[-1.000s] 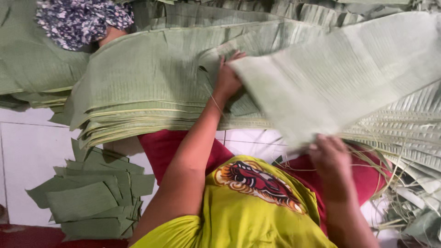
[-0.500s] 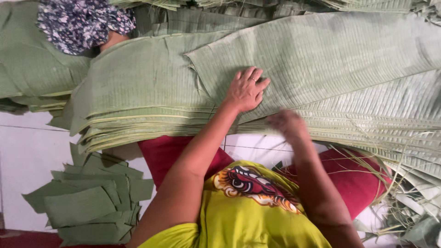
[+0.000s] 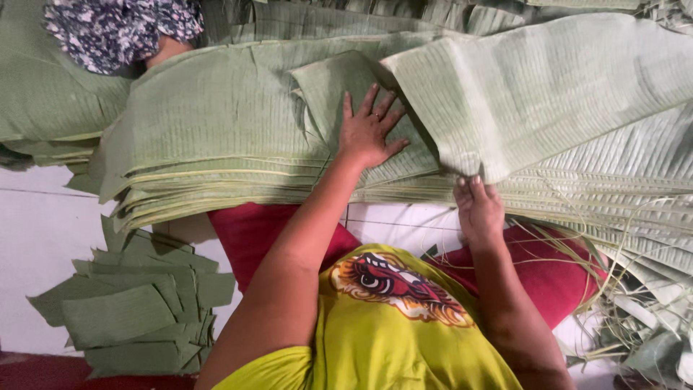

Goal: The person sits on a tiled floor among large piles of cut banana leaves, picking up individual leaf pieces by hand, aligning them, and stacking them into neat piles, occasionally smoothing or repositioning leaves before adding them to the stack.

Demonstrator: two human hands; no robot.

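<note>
A thick stack of long green banana leaves (image 3: pixel 216 137) lies across my lap. My left hand (image 3: pixel 369 130) presses flat on the top leaf (image 3: pixel 336 87) with fingers spread, and a ring shows on one finger. My right hand (image 3: pixel 478 206) pinches the near edge of a pale leaf strip (image 3: pixel 548 87) that is lifted and folded over the stack to the right. The strip's lighter underside faces up.
A pile of small cut leaf pieces (image 3: pixel 137 303) lies on the white tiled floor (image 3: pixel 43 238) at lower left. Leaf ribs and scraps (image 3: pixel 642 318) are heaped at lower right. Another person in floral cloth (image 3: pixel 119 29) sits at top left.
The pale leaf, first lifted near me, was laid on the stack, then raised again at its near edge by my right hand. My left hand slid right and flattened on the top leaf.
</note>
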